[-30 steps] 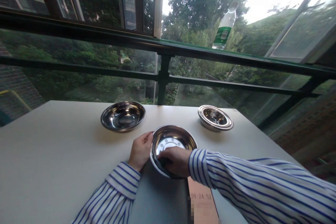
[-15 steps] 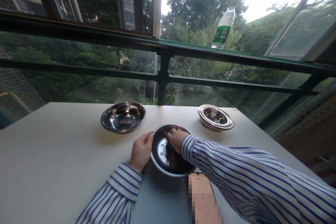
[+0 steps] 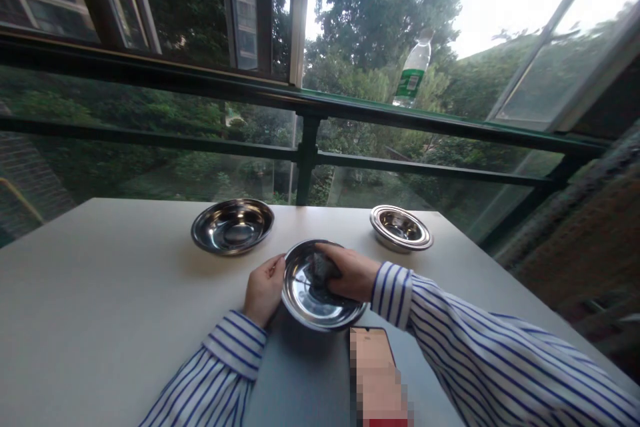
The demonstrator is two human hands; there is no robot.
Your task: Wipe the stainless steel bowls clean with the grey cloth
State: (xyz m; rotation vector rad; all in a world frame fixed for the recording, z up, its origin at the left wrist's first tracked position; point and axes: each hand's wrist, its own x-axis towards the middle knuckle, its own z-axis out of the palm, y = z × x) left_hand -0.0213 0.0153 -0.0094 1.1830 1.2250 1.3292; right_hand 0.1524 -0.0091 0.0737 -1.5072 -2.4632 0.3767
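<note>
One bowl (image 3: 303,299): shiny steel, dark reflections | left hand (image 3: 264,289): pinching rim | right hand (image 3: 353,273): inside, can't tell grip

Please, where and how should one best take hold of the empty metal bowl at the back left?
I would pinch the near rim of the bowl, thumb inside, fingers outside under the lip. Come from the near side: the railing stands behind it, and its flared wall seems to leave finger room.
</note>
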